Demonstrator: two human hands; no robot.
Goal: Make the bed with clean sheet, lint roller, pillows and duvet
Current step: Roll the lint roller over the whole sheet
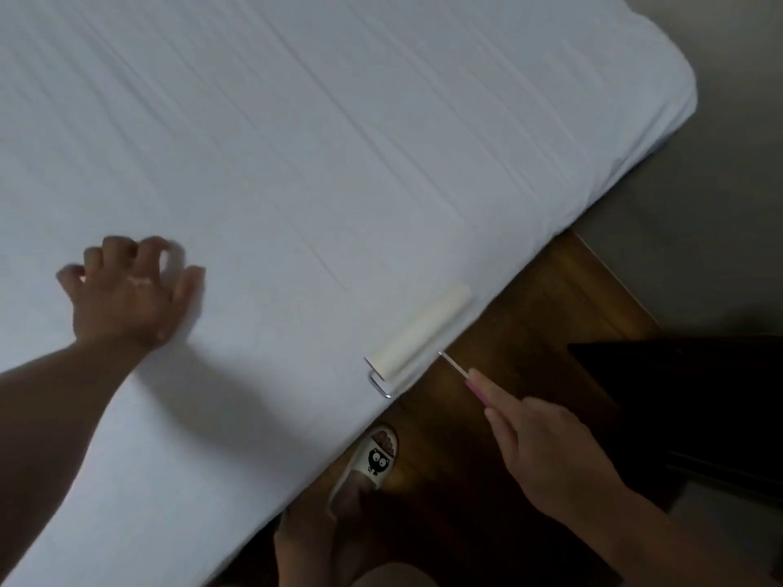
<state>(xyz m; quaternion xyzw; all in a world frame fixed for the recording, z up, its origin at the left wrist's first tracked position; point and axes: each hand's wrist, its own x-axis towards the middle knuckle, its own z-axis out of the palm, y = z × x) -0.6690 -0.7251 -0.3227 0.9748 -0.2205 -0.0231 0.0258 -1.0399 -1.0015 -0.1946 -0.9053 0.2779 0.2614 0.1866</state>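
Note:
A white sheet (339,141) covers the mattress and fills most of the view. A cream lint roller (421,334) lies against the sheet close to the bed's near edge. Its metal rod runs back to a pink handle that my right hand (546,455) grips, index finger stretched along it. My left hand (127,294) rests on the sheet further in, fingers spread and bent, fingertips touching the fabric. No pillows or duvet are in view.
The bed's corner (673,86) is at the upper right. A wooden floor strip (538,332) runs beside the bed, with grey floor beyond. A dark piece of furniture (699,408) stands at right. My slippered foot (377,459) is by the bed edge.

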